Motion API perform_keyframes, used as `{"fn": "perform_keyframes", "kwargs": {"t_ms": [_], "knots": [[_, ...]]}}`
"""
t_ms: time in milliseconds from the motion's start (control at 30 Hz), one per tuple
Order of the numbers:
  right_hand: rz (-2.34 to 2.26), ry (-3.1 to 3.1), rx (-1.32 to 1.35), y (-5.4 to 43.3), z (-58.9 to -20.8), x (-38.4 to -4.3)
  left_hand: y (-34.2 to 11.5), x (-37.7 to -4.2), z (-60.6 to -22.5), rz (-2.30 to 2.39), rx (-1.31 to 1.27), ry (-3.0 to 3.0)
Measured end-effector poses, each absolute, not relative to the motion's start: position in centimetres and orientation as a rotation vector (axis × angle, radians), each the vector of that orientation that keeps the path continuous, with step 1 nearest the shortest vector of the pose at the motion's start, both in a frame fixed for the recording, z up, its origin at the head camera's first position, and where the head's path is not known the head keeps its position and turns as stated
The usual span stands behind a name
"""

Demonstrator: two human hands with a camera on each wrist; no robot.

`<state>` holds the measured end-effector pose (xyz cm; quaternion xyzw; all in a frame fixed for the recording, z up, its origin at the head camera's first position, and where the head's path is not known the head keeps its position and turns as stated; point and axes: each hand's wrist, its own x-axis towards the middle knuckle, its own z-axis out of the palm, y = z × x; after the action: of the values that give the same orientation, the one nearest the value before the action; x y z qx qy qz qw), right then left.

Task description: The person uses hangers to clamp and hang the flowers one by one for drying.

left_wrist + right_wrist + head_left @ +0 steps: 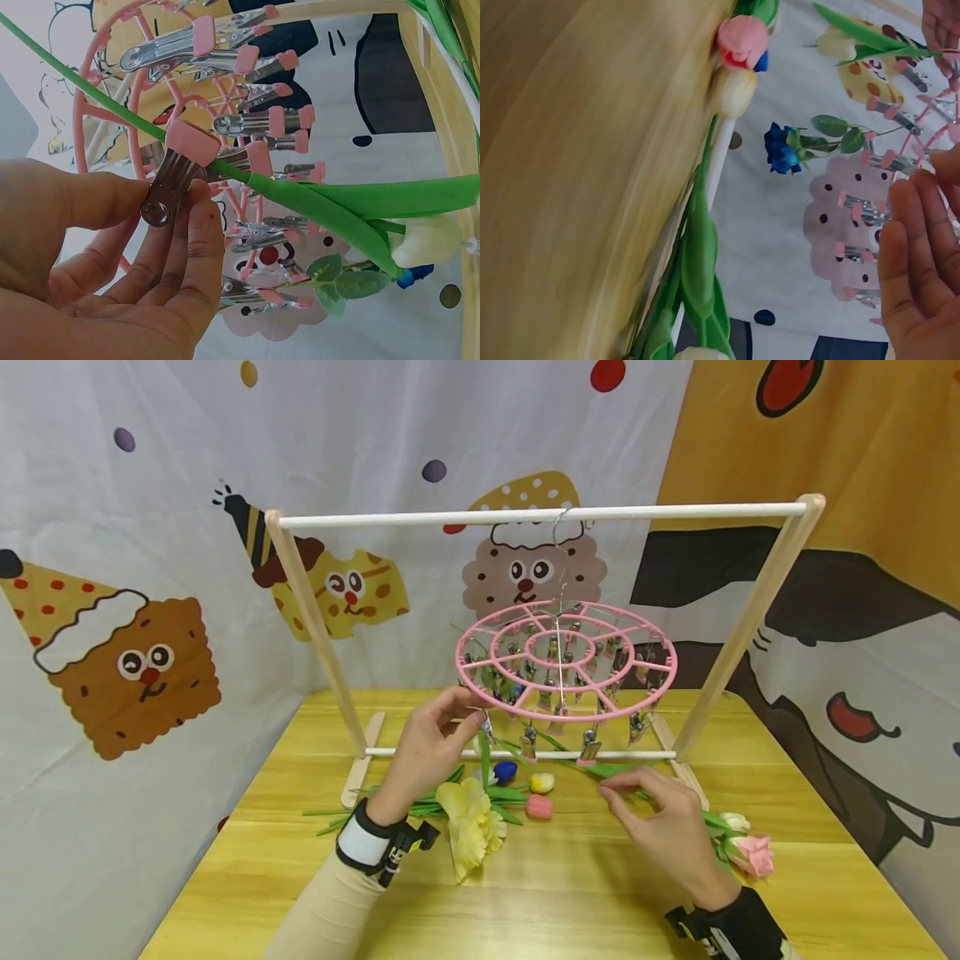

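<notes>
My left hand [429,745] pinches a metal clip [174,169] with pink tips at the near left rim of a pink round hanger [517,708]. Through the clip's tips runs the green stem of a white tulip [429,241], whose bloom hangs down. Whether the clip bites on the stem, I cannot tell. A blue rose [782,148] hangs from the hanger farther back. My right hand [663,822] is held over the table at the right, fingers relaxed and bent, with nothing between them. Below it and behind it lie green tulip leaves [699,262].
The hanger hooks onto the white bar [412,518] of a wooden rack. On the table lie a large yellow flower [467,827], a blue tulip [505,771], a pale yellow tulip [542,783], a pink tulip [538,807] and, at the right, a pink rose [752,857].
</notes>
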<state>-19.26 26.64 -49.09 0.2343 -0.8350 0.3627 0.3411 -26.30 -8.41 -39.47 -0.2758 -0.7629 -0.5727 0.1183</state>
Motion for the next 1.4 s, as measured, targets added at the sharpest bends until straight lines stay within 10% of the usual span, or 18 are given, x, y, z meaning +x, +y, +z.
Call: {"fn": "perform_keyframes", "kwargs": {"t_ms": [1400], "knots": [[0.534,-2.633,0.393,28.0,-50.2,-24.1,-11.1,-29.2,-40.1,-1.802,-0.703,-2.106]]}}
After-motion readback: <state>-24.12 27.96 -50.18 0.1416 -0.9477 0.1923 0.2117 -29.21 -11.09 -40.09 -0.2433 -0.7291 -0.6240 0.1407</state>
